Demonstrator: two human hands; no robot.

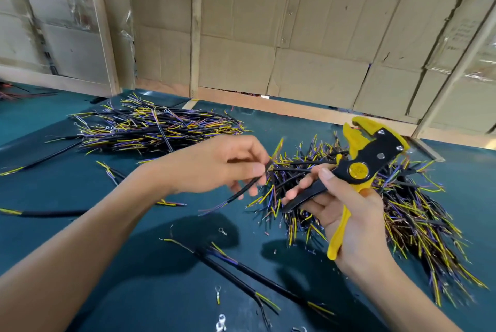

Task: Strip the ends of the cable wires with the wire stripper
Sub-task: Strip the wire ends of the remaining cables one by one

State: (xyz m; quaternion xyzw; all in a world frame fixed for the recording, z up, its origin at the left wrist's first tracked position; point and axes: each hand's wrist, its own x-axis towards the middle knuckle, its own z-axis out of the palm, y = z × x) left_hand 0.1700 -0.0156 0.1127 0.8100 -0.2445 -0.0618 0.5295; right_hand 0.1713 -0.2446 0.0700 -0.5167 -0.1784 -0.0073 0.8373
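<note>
Fingers of left hand pinched on one black cable; wire stripper gripped in right hand, its head clear of the cable. Large cable pile on tabletop judged unprocessed.

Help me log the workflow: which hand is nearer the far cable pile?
Left. The left hand hovers just in front of the far pile; the right hand, gripping the stripper, sits farther right.

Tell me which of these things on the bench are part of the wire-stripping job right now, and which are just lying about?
In use:
- wire stripper, gripped by the right hand
- black cable, pinched by the left hand
- near pile of cables

Lying about:
- far pile of cables
- loose cables in front
- small metal terminals
- cardboard wall
</note>
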